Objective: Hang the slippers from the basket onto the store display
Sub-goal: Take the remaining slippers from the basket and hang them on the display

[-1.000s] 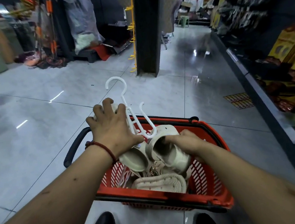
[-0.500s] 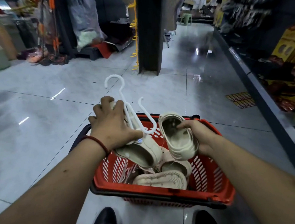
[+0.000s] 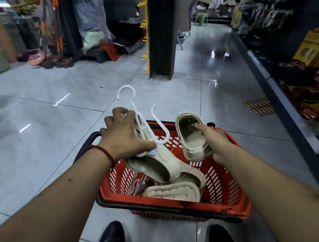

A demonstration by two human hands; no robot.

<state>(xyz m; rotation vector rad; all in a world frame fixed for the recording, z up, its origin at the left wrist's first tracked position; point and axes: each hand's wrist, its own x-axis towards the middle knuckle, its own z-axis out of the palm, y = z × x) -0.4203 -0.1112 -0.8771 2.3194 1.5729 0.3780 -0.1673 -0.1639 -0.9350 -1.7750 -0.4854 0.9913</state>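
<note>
Left hand [image 3: 126, 136]: fingers curled round a white plastic hanger [image 3: 140, 120] and the beige slipper [image 3: 158, 164] beneath it, both held over the basket's left side; the hanger's large hook points away from the person.

Right hand [image 3: 216, 142]: grips a second beige slipper [image 3: 191, 139], opening up and thumb inside, above the basket's right side, apart from the hanger.

Red basket [image 3: 227, 182]: on the grey tiled floor [image 3: 39, 111], between two black shoes [image 3: 111, 239] and a dark pillar [image 3: 160, 31]; more beige slippers [image 3: 172, 191] lie inside.

Yellow hook strip [image 3: 144, 26]: on the pillar's left edge.
</note>
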